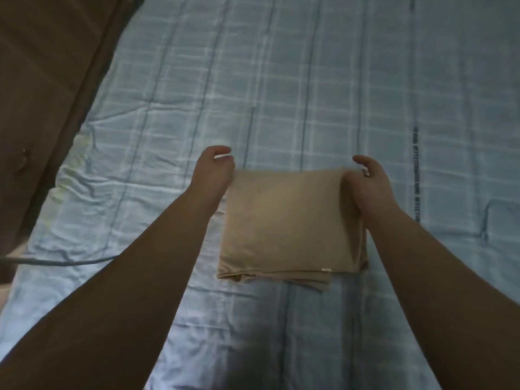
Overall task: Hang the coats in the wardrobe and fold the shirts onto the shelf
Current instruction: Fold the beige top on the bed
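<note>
Tan shirt, folded into flat rectangle, lying on blue checked bedsheet.

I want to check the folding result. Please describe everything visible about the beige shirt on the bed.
The beige shirt is folded into a soft, roughly square stack of several layers; the layer edges show at its near side with a small pale tag. It looks like thin knit fabric. It lies flat on the blue checked bedsheet. Both hands, left and right, are at its far corners.

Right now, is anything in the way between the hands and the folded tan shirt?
No, nothing is. The left hand is at the far left corner of the folded tan shirt and the right hand grips its far right corner. The shirt lies on the blue checked bedsheet. No shelf is in view.
</note>
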